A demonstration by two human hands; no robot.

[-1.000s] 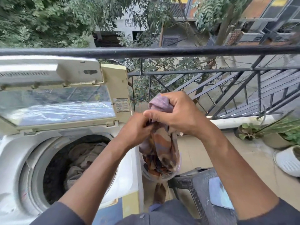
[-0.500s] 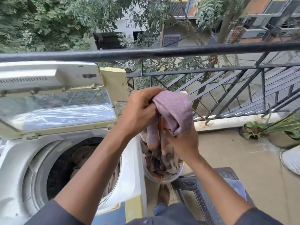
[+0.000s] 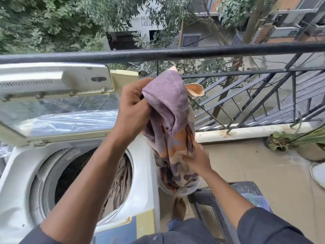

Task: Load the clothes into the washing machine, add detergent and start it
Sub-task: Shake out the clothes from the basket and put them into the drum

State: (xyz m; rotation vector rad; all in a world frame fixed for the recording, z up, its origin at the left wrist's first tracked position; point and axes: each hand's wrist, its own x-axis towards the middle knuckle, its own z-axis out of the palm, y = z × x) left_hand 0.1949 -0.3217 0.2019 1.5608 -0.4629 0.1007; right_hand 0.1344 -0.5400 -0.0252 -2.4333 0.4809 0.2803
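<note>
- Head view: the left hand (image 3: 133, 110) grips the top of a purple-and-orange patterned cloth (image 3: 173, 120), which hangs into a clear tub (image 3: 182, 190) beside the washing machine (image 3: 22, 173).
- The right hand (image 3: 197, 158) pinches it lower down.
- It looks light, limp and long; gather the trailing end before lifting it over.

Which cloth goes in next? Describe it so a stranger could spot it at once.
Start at the open white washing machine; just to its right, both hands hold a cloth above a pale tub. It is purple with orange patches, unlike the plain brown clothes already in the drum.
</note>
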